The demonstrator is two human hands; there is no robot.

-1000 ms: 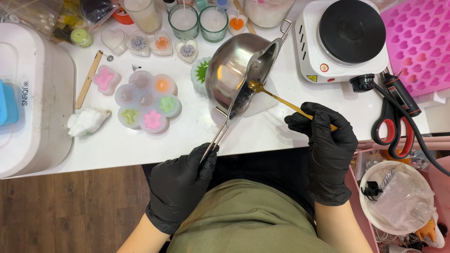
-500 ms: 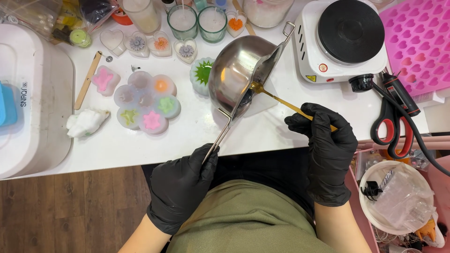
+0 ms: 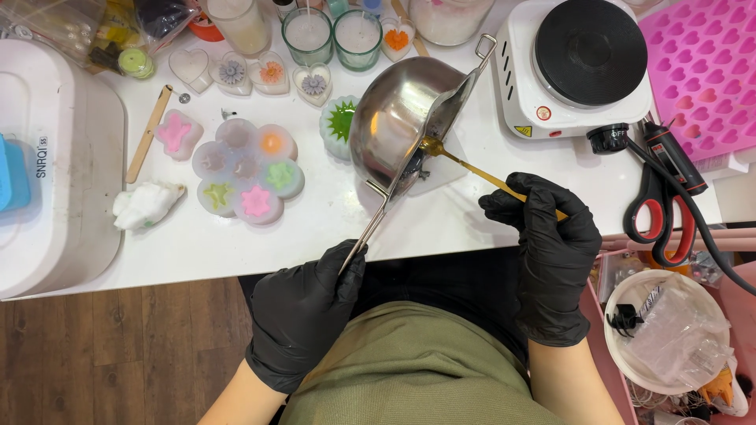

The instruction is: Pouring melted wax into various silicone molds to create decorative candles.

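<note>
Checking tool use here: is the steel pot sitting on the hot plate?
No, the left hand holds the steel pot tilted above the white table, beside the hot plate.

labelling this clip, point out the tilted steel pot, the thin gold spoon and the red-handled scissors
tilted steel pot (image 3: 394, 118), head view, outer side of the bowl
thin gold spoon (image 3: 480, 173), head view, mid-handle
red-handled scissors (image 3: 660, 206), head view, where the handles meet

— What's the work surface like from where you stand?

— A white table (image 3: 331, 228) fills the upper part of the frame, evenly lit, its front edge running across the middle.

— And beneath it?

— Dark brown wooden plank floor (image 3: 118, 354) at the lower left. A pink cart (image 3: 602, 370) stands at the lower right.
</note>
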